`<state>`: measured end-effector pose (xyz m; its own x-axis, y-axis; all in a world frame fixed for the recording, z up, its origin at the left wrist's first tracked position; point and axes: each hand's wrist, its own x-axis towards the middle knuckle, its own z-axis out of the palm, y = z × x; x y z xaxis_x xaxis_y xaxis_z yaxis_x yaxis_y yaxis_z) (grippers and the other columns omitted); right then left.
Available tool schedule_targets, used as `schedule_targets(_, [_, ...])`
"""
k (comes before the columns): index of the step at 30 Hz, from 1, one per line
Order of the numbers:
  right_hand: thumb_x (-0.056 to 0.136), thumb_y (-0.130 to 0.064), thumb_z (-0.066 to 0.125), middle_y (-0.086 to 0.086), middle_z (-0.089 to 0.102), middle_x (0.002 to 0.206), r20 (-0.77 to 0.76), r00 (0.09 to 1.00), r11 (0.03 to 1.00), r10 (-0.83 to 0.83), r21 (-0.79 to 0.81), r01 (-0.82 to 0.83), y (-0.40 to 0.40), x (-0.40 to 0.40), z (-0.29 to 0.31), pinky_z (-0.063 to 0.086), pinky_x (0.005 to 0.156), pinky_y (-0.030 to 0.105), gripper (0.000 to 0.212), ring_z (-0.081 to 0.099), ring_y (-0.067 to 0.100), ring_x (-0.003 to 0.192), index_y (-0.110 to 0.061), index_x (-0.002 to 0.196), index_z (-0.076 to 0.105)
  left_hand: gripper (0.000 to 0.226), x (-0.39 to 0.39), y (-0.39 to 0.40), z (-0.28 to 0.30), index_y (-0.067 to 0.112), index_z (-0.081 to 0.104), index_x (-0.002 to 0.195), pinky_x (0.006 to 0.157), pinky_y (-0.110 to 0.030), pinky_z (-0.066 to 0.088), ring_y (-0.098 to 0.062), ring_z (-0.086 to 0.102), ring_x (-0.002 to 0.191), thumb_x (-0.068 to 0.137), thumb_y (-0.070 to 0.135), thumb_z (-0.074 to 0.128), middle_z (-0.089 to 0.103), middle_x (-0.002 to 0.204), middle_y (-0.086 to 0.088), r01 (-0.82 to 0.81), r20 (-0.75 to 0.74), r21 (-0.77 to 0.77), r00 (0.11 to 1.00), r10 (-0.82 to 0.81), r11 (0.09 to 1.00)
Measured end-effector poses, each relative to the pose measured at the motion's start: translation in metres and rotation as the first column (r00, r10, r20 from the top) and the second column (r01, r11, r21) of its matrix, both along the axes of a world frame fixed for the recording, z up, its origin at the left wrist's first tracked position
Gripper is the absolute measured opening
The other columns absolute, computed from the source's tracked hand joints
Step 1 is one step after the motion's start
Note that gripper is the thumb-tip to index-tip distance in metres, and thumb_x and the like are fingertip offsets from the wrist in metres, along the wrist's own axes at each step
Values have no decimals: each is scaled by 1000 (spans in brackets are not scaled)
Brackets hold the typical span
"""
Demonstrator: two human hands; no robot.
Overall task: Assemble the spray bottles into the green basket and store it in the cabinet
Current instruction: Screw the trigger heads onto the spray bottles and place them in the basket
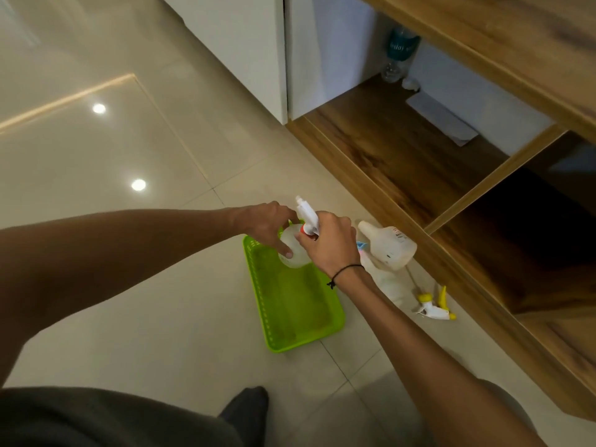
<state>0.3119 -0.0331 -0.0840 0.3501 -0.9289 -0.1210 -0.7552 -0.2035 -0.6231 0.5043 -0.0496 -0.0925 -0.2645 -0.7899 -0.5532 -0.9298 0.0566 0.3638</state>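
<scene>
- Left hand [269,225] wrapped around a round translucent bottle [292,251], fingers curled over its side, held above the far end of the green basket [300,312]
- Right hand [327,243] closed on a white spray head [308,214] with a red collar, set at the bottle's neck, nozzle pointing toward 11 o'clock
- Thin black band around the right wrist
- Green basket lying on the tiled floor [161,285], long side running from 11 to 5 o'clock, nothing visibly resting on its bottom
- At 3 o'clock from the basket, a second white bottle [388,248] with no spray head, standing on the floor just beside the cabinet's edge
- More white objects partly hidden behind the right forearm, cannot tell what
- At 4 o'clock from that bottle, a white and yellow spray head [435,306] lying loose on the floor
- Open wooden cabinet [403,156] at 1 o'clock, a clear bottle with a teal label [398,54] standing at the back of its shelf
</scene>
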Motion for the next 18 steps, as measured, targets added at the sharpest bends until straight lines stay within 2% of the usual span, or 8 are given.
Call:
schedule_targets(1, [96, -35, 64, 12, 64, 88, -18, 1000, 1000, 12, 5, -12, 0, 5, -4, 34, 72, 35, 25, 56, 40, 87, -11, 89, 60, 85, 2, 1, -2, 13, 53, 150, 95, -32, 55, -27, 71, 115, 82, 50, 88, 66, 141, -6, -32, -10, 21, 999, 32, 999])
schedule_targets(4, [99, -31, 60, 19, 67, 103, -69, 997, 1000, 19, 15, -18, 1, 18, -16, 37, 74, 36, 24, 60, 43, 95, -9, 103, 64, 68, 6, 8, -10, 10, 51, 149, 70, -28, 65, -25, 81, 87, 92, 29, 83, 64, 143, -11, -209, -160, 182, 958, 239, 961])
schedule_targets(5, [99, -30, 61, 20, 67, 105, -85, 996, 1000, 15, 16, -14, 3, 22, -20, 37, 74, 36, 23, 61, 44, 97, -8, 106, 65, 63, 6, 12, -11, 9, 52, 147, 71, -29, 66, -25, 81, 87, 93, 23, 81, 62, 144, -10, -250, -196, 228, 935, 295, 941])
schedule_targets(7, [99, -27, 63, 20, 67, 110, -113, 994, 1000, 14, 18, -12, 6, 27, -27, 37, 73, 36, 23, 63, 44, 100, -8, 111, 66, 50, 6, 17, -14, 7, 57, 139, 85, -38, 66, -29, 80, 95, 95, 14, 78, 60, 144, -11, -291, -240, 267, 903, 356, 918])
schedule_targets(9, [98, -24, 65, 19, 68, 113, -136, 990, 999, 29, 22, -26, 9, 32, -31, 44, 75, 39, 23, 65, 44, 103, -8, 114, 67, 41, 7, 21, -12, 3, 60, 134, 92, -42, 63, -31, 77, 100, 96, 7, 75, 61, 139, -11, -294, -281, 276, 886, 369, 915])
schedule_targets(12, [96, -22, 67, 18, 67, 115, -121, 993, 1000, 11, 18, -9, 13, 36, -33, 49, 79, 42, 22, 65, 42, 103, -8, 112, 64, 39, 12, 22, -5, 2, 62, 132, 85, -43, 58, -25, 65, 96, 95, 1, 73, 65, 126, -12, -267, -306, 274, 886, 347, 924])
schedule_targets(14, [95, -22, 67, 18, 66, 115, -114, 993, 1000, 4, 18, -2, 14, 35, -33, 50, 79, 43, 24, 65, 42, 103, -8, 114, 62, 44, 18, 21, -1, 0, 60, 135, 88, -50, 59, -25, 65, 96, 93, -3, 72, 66, 130, -17, -283, -307, 286, 878, 367, 916])
schedule_targets(18, [90, -25, 78, 13, 67, 114, -97, 995, 998, 13, 55, -8, 17, 27, -30, 41, 74, 36, 39, 66, 39, 104, -11, 118, 55, 61, 24, 10, 6, 8, 53, 143, 72, -28, 66, -28, 74, 95, 89, -16, 69, 70, 122, -16, -421, -325, 311, 795, 512, 852])
